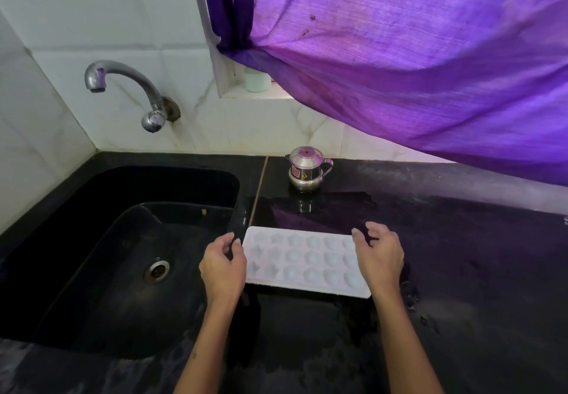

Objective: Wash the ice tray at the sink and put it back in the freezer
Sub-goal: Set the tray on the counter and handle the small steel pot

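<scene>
You are looking down at a white tray lying flat on the black counter, just right of the sink. It is sitting long side toward you, cavities facing up, in three rows. The two columns at its 9 o'clock end are showing star-like moulds, and the rest are looking round or shell-like; the plastic is reading pale, faintly lilac under the curtain light. Whether the cavities are holding water you cannot tell.

Your left hand is hovering at the tray's 9 o'clock end, fingers curled and spread apart, fingertips just beside the edge and not clamping it. Your right hand is sitting at the 3 o'clock end, fingers likewise apart and bent, covering that end of the tray; whether it is touching you cannot tell.

At the tray's 12 o'clock, a small steel pot with a lid and handle is standing upright on the counter, well apart from the tray. It is carrying a red sticker and a small round yellow one with what looks like a "3"; the red label's print is too small to read.

The tap is hanging over the sink at 10 o'clock. A purple curtain is draping across from 1 o'clock.
</scene>
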`<state>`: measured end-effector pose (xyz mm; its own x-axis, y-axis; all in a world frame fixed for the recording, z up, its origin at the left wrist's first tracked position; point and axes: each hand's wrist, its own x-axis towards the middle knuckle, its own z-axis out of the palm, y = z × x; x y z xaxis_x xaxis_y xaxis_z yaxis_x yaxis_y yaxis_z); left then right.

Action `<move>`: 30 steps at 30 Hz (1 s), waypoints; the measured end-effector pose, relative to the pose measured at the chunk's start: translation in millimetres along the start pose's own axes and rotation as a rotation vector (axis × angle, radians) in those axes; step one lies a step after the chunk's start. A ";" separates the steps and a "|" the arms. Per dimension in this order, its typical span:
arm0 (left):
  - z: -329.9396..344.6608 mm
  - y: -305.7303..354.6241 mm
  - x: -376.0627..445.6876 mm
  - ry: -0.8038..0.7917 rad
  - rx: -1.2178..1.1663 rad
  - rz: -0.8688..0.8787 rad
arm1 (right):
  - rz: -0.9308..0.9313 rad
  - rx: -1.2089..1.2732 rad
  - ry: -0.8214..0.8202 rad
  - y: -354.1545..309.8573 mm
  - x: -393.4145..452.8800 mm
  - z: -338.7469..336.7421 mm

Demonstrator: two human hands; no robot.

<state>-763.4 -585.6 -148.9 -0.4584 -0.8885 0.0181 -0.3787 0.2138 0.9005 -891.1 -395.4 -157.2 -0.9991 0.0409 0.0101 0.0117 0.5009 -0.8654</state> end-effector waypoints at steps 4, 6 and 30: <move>26.8 30.2 12.0 -0.052 -0.071 0.076 | 0.023 0.200 -0.084 -30.9 29.3 15.7; 44.8 45.0 19.5 -0.114 -0.088 0.088 | 0.038 0.241 -0.139 -46.6 51.0 28.1; 125.4 99.4 49.3 -0.359 -0.108 0.070 | 0.163 0.357 -0.282 -60.4 142.0 74.1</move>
<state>-924.5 -557.3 -113.0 -0.7402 -0.6701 -0.0553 -0.2587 0.2079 0.9433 -1036.7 -484.0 -140.6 -0.9580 -0.1669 -0.2332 0.2036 0.1771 -0.9629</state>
